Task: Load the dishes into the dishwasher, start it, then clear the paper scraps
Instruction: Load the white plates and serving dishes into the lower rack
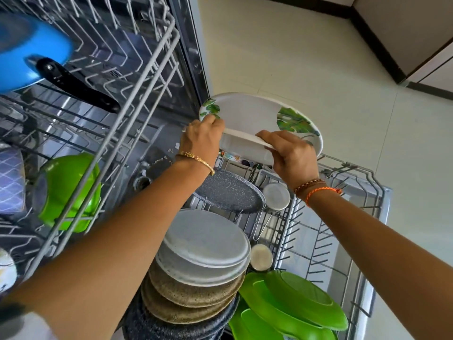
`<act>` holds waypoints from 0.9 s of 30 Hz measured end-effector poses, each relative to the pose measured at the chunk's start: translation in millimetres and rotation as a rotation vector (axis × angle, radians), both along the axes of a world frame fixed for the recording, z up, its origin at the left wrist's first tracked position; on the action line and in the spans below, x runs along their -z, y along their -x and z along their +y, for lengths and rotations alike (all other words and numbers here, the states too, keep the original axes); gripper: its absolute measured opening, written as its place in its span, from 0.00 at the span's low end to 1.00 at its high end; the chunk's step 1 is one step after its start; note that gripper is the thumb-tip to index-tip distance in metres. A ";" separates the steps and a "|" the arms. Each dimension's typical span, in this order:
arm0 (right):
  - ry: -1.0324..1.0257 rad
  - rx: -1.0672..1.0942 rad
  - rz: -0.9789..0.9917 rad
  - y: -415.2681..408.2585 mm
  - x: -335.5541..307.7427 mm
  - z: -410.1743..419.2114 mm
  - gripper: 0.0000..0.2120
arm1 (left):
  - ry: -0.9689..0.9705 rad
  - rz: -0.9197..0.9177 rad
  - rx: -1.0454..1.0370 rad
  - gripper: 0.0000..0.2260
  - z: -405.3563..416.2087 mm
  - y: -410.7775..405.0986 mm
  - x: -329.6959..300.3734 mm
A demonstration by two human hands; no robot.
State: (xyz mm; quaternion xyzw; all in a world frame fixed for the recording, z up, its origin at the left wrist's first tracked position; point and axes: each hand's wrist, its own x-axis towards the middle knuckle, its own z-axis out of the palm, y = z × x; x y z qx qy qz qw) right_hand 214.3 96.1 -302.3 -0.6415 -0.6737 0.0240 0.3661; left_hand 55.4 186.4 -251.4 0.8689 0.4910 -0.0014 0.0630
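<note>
Both my hands hold white plates upright over the far end of the pulled-out lower rack (362,190). My left hand (202,137) grips the left edge of a large white plate with green leaf prints (255,112). My right hand (290,155) curls over the rim of a plain white plate (241,146) in front of it. Below stand a speckled grey plate (228,190), grey plates (203,244), brown speckled plates (186,295) and green plates (294,298). Two small steel bowls (275,196) sit among the tines.
The upper rack (137,77) is pulled out at left, holding a blue pan with a black handle (31,52), a green bowl (68,190) and a patterned cup (11,177). Pale tiled floor (306,57) lies to the right, with dark skirting and cabinets at the far right.
</note>
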 end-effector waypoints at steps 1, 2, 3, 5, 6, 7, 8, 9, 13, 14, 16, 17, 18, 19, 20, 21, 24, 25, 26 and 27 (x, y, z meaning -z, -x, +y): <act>0.019 0.006 -0.018 -0.3 0.7 -2.3 0.15 | 0.008 0.016 -0.003 0.15 -2.3 -1.1 1.9; 0.036 0.008 -0.023 0.0 1.5 -3.4 0.15 | 0.007 0.038 -0.010 0.15 -4.2 -1.4 3.5; 0.050 0.005 -0.015 0.4 1.5 -3.1 0.15 | 0.003 0.061 -0.019 0.15 -5.2 -1.4 4.0; 0.081 0.004 0.011 0.9 -0.8 -1.6 0.14 | 0.006 0.099 -0.030 0.15 -4.8 -2.3 4.5; 0.096 0.010 0.021 0.5 -2.1 -0.4 0.14 | 0.013 0.106 -0.037 0.16 -4.0 -3.5 4.6; 0.113 0.015 0.027 -0.4 -3.0 0.0 0.14 | 0.024 0.102 -0.051 0.16 -3.8 -4.9 4.1; 0.134 0.019 0.029 -1.8 -3.2 0.2 0.13 | 0.040 0.094 -0.067 0.16 -4.0 -6.8 3.7; 0.161 0.024 0.028 -3.2 -3.4 0.5 0.12 | 0.059 0.083 -0.081 0.17 -4.2 -8.4 3.2; 0.259 0.032 -0.012 -5.7 -6.7 -1.2 0.15 | 0.136 0.003 -0.079 0.24 -9.1 -8.7 3.0; 0.272 0.034 -0.028 -5.9 -7.7 -2.7 0.18 | 0.138 -0.033 -0.072 0.27 -11.0 -7.1 3.3; 0.287 0.062 -0.061 -6.2 -10.2 -10.2 0.23 | 0.094 -0.130 -0.062 0.28 -17.8 -3.8 3.2; 0.275 0.095 -0.078 -6.8 -11.2 -16.1 0.25 | 0.053 -0.167 -0.053 0.28 -21.8 -2.7 3.2; 0.260 0.131 -0.090 -7.4 -11.8 -22.6 0.26 | 0.004 -0.193 -0.036 0.28 -26.4 -2.0 3.7; 0.255 0.166 -0.093 -7.1 -12.0 -29.1 0.27 | -0.048 -0.214 0.000 0.28 -31.0 -1.6 5.2; 0.257 0.194 -0.091 -6.6 -12.5 -35.4 0.28 | -0.101 -0.236 0.053 0.28 -34.9 -1.8 6.9; 0.260 0.214 -0.092 -5.9 -12.0 -40.4 0.28 | -0.150 -0.262 0.112 0.28 -38.1 -2.8 7.9; 0.256 0.236 -0.095 -5.3 -13.0 -49.5 0.27 | -0.230 -0.286 0.260 0.29 -42.9 -4.9 10.0; 0.224 0.236 -0.089 -5.0 -15.5 -52.0 0.25 | -0.236 -0.275 0.290 0.30 -44.2 -4.6 10.4; 0.171 0.229 -0.069 -4.3 -18.0 -54.5 0.23 | -0.227 -0.244 0.299 0.31 -45.6 -3.8 11.6; 0.105 0.223 -0.033 -3.4 -21.0 -58.3 0.20 | -0.203 -0.205 0.294 0.33 -47.8 -3.1 12.6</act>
